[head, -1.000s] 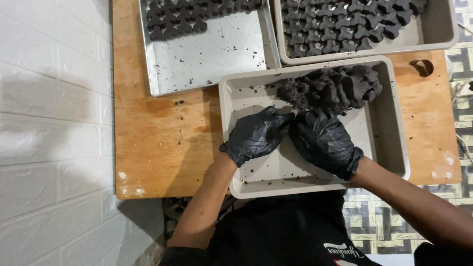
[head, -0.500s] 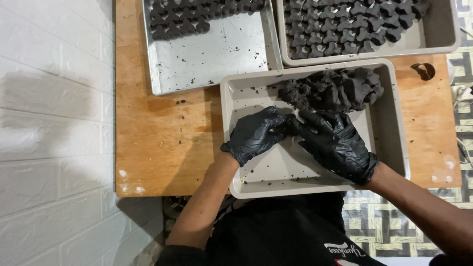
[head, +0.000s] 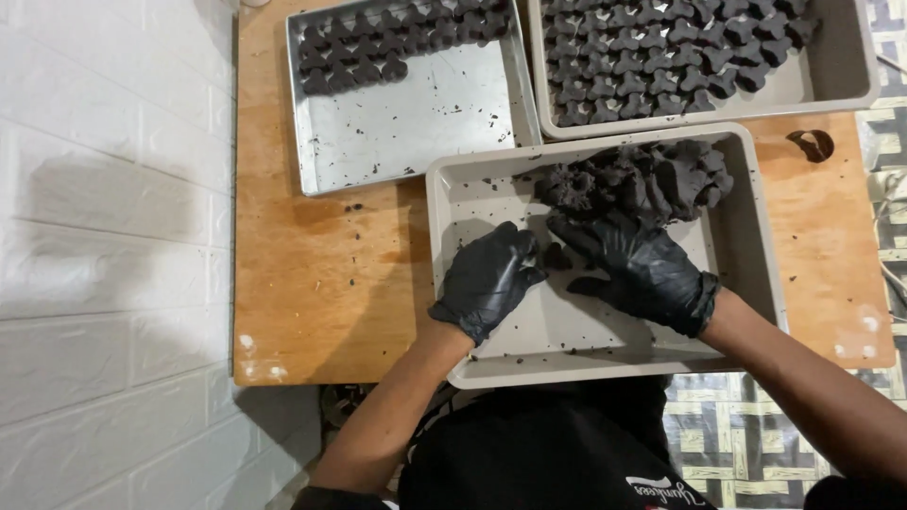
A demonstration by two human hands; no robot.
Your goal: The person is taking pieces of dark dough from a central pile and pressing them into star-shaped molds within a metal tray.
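Wooden counter (head: 312,283): orange-brown board, speckled with dark crumbs, set against a white brick wall on the left.

Beige plastic tray, far right (head: 850,66): filled with rows of small black three-lobed moulded pieces (head: 661,57), packed touching one another.

Beige plastic tray, near (head: 453,203): rectangular, shallow, bare floor dusted with crumbs. Both hands work inside it.

Shiny metal tray, far left (head: 416,123): mostly bare, with one band of the same black moulded pieces along its far edge.

Heap of black crumbly paste (head: 652,175): lies in the far right part of the near tray, lumpy and ridged. Judged soft, damp and mouldable, moderately heavy in bulk but light by the pinch; it likely sheds crumbs and smears, so it is no slippery load. Best taken by pinching a lump off the near edge of the heap, not by lifting the mass.

Right hand (head: 642,269): black glove, palm down, fingers spread and laid on the near edge of the heap; not closed on anything visible.

Left hand (head: 491,279): black glove, fingers curled inward just left of the heap. Whether they enclose a piece cannot be told.

Small dark lump (head: 557,257): lies between the two hands, close to both. Likely fragile once shaped; hold by the sides, lightly.

Dark ring-shaped cutter (head: 811,144): on the counter, right of the near tray.
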